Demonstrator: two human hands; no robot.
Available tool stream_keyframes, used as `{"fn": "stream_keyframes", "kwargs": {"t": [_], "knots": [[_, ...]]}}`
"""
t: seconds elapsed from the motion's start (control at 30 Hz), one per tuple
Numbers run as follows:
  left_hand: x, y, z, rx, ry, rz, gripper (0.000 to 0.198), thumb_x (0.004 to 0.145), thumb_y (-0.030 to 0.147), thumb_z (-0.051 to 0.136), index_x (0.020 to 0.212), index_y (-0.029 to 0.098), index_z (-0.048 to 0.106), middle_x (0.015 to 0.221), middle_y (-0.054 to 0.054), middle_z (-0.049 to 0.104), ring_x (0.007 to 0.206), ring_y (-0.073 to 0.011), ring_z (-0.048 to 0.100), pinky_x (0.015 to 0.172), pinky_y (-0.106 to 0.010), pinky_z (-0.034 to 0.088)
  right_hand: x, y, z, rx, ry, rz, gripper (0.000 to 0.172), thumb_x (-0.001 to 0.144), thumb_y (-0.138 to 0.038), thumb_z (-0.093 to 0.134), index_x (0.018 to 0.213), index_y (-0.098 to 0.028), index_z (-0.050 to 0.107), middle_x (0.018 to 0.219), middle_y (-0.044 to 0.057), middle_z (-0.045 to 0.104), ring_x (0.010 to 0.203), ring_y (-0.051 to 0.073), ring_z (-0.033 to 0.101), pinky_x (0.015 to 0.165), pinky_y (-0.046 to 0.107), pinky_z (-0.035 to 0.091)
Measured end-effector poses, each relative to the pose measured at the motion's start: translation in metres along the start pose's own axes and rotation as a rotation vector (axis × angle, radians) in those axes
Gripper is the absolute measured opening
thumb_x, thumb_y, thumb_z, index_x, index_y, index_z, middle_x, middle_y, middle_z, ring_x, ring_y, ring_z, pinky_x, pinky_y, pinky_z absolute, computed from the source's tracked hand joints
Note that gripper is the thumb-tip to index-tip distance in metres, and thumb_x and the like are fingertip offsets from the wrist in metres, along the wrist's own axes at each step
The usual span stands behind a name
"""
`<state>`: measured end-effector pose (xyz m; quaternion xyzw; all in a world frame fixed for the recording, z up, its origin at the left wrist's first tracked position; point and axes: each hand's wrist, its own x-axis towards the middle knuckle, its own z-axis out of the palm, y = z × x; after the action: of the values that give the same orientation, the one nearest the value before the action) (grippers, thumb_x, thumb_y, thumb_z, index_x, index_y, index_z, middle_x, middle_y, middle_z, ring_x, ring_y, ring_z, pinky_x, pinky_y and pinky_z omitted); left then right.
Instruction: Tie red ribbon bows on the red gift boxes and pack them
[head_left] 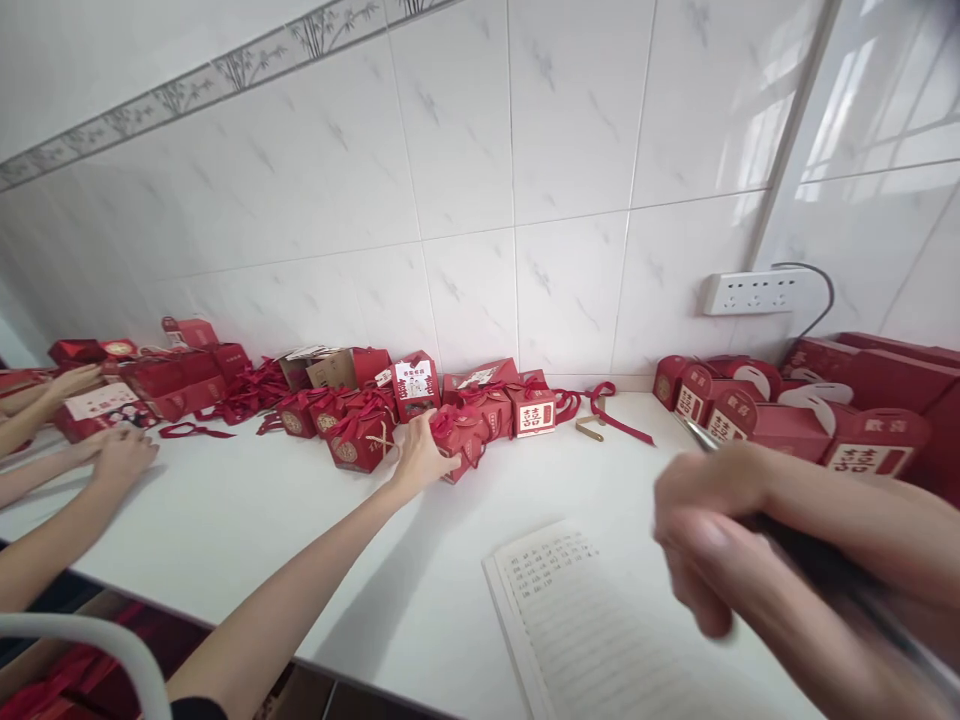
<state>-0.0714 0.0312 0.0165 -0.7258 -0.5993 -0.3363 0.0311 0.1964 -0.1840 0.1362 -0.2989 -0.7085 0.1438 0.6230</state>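
My left hand (424, 455) reaches over the table, its fingers and thumb closed round the near side of a small red gift box (466, 448) with a red ribbon bow. More red boxes (360, 442) with bows and cord stand against it on the left. At the right, close to the camera and partly blurred, my right hand (720, 530) is closed round a pen (699, 434) with a pale metal tip, raised over the table. Below lies an open lined notebook (570, 610), with rows of handwriting near the top of its page.
Red boxes with white labels (772, 425) crowd the right side, below a power strip (752, 293). Loose red ribbon (619, 420) and a brown strip (589, 430) lie mid-table. Other people's hands (124, 450) rest at the left near a white chair back (90, 630).
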Motion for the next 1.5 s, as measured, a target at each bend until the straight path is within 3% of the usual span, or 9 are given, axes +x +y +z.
{"fn": "stream_keyframes", "kwargs": {"t": [0.13,0.27,0.47,0.63,0.8,1.0,1.17,1.3,1.5], "knots": [[-0.029,0.015,-0.009,-0.09,0.074,0.45,0.077,0.059,0.027,0.069,0.126,0.021,0.032,0.127,-0.014,0.041,0.122,-0.0316,0.041,0.102,-0.049,0.035,0.028,0.017,0.015,-0.267,-0.074,0.007,0.031,0.088,-0.038,0.054,0.062,-0.022,0.05,0.05,-0.003,0.052,0.041,0.01,0.042,0.041,0.022,0.035],[-0.035,0.048,-0.006,-0.219,0.116,0.742,0.077,0.061,0.029,0.07,0.127,0.023,0.03,0.13,-0.014,0.035,0.126,-0.0331,0.035,0.1,-0.053,0.038,0.027,0.092,0.025,-0.273,0.088,0.177,0.033,0.083,-0.049,0.057,0.068,-0.02,0.054,0.064,0.001,0.059,0.057,0.015,0.054,0.056,0.026,0.043],[-0.03,0.101,0.038,-0.376,0.074,0.779,0.081,0.062,0.021,0.065,0.132,0.022,0.024,0.131,-0.015,0.033,0.129,-0.0333,0.031,0.101,-0.052,0.038,-0.013,0.184,0.013,0.379,0.33,0.674,0.037,0.076,-0.057,0.062,0.081,-0.022,0.05,0.111,0.008,0.06,0.11,0.024,0.053,0.079,0.034,0.051],[-0.03,0.101,0.056,-0.43,0.027,0.711,0.08,0.068,0.02,0.062,0.136,0.023,0.021,0.137,-0.015,0.031,0.133,-0.0304,0.03,0.107,-0.048,0.035,-0.024,0.191,0.012,0.457,0.196,0.792,0.038,0.074,-0.055,0.065,0.078,-0.02,0.05,0.093,0.004,0.061,0.096,0.022,0.058,0.076,0.035,0.053],[-0.03,0.08,0.047,-0.526,-0.082,0.643,0.078,0.07,0.027,0.061,0.137,0.019,0.021,0.142,-0.015,0.029,0.137,-0.033,0.022,0.109,-0.05,0.031,-0.026,0.182,0.025,0.251,0.072,0.695,0.044,0.071,-0.058,0.066,0.07,-0.018,0.046,0.07,-0.002,0.048,0.072,0.017,0.056,0.066,0.037,0.057],[-0.032,0.08,0.047,-0.55,0.036,0.699,0.074,0.066,0.028,0.069,0.13,0.02,0.031,0.134,-0.016,0.036,0.128,-0.0322,0.038,0.1,-0.05,0.041,-0.03,0.194,0.027,0.086,0.095,0.614,0.043,0.075,-0.058,0.062,0.079,-0.018,0.046,0.073,0.0,0.053,0.073,0.019,0.058,0.069,0.038,0.054],[-0.035,0.088,0.05,-0.493,0.145,0.718,0.075,0.066,0.03,0.073,0.129,0.023,0.031,0.13,-0.014,0.041,0.124,-0.0294,0.042,0.098,-0.048,0.044,-0.031,0.177,0.03,-0.339,0.323,0.032,0.026,0.084,-0.04,0.061,0.089,-0.021,0.043,0.101,0.009,0.059,0.093,0.022,0.057,0.072,0.035,0.048],[-0.041,0.093,0.047,-0.452,0.138,0.727,0.073,0.068,0.029,0.071,0.129,0.022,0.031,0.131,-0.015,0.039,0.124,-0.0295,0.042,0.097,-0.048,0.045,-0.037,0.16,0.048,-0.53,0.014,-0.314,0.014,0.087,-0.025,0.058,0.087,-0.02,0.044,0.083,0.006,0.059,0.076,0.019,0.056,0.066,0.032,0.045],[-0.045,0.099,0.046,-0.413,0.128,0.783,0.069,0.068,0.018,0.067,0.128,0.022,0.032,0.132,-0.014,0.038,0.126,-0.0299,0.039,0.099,-0.05,0.043,-0.048,0.162,0.06,-0.532,-0.078,-0.184,0.017,0.082,-0.003,0.042,0.077,-0.019,0.042,0.076,0.004,0.053,0.067,0.015,0.049,0.059,0.026,0.043]]}}
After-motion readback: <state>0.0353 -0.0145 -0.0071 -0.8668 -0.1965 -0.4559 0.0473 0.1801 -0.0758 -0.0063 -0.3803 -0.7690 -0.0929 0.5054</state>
